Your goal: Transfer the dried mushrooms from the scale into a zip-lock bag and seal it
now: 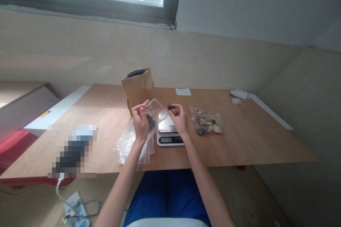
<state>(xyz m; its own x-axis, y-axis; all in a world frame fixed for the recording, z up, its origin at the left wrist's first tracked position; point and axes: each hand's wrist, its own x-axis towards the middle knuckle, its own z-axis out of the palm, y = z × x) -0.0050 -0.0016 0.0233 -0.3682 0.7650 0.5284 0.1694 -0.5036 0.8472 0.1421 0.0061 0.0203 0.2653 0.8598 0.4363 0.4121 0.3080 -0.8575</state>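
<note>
My left hand grips a clear zip bag by its side, its mouth spread toward the right; something dark shows inside. In my right hand, between thumb and fingers, is a small brown and dark piece, like a dried mushroom, close to the bag's mouth. Below my right hand stands a white kitchen scale with a metal plate; the display is too small to read. A stack of clear zip bags lies under my left hand. Right of the scale, a filled zip bag holds several pale and dark pieces.
An open brown paper pouch stands behind my left hand. White paper lies at the back, with crumpled tissues farther right. A blurred-out device with a cable is at the left; a power strip lies below.
</note>
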